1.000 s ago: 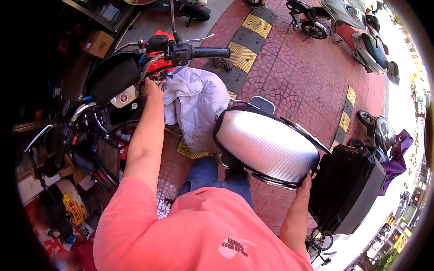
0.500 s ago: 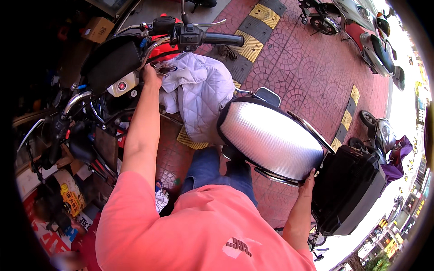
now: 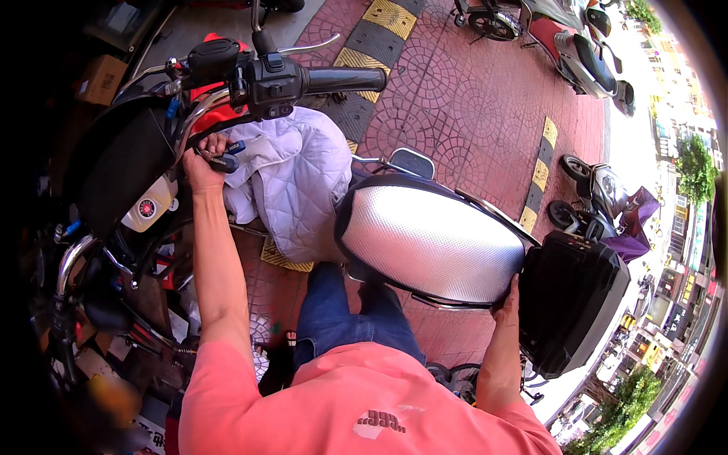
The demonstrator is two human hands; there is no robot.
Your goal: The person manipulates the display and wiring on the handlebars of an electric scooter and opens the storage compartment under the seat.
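Note:
Below the handlebar (image 3: 345, 80) of a scooter, my left hand (image 3: 205, 167) has its fingers closed around a bunch of keys (image 3: 225, 161) with a dark fob and a blue tag. Part of the keys is hidden by those fingers. A quilted pale lilac cover (image 3: 296, 178) hangs beside that hand. At the rear right corner of the silver-covered seat (image 3: 432, 243), my right hand (image 3: 508, 299) grips the seat's edge. Its fingertips are partly tucked out of sight between the seat and the black top box (image 3: 572, 303).
Black-and-yellow speed bumps (image 3: 371, 49) cross the red patterned paving (image 3: 447, 91). Other scooters (image 3: 580, 61) stand at the far right, one with a purple cover (image 3: 633, 224). A cardboard box (image 3: 102, 80) and dark clutter lie at the left. A mirror (image 3: 412, 163) lies flat past the seat.
The view has shifted, so the scooter appears further left. My left hand has turned, and the keys' dark fob and blue tag now show. The right hand stays at the seat's rear edge.

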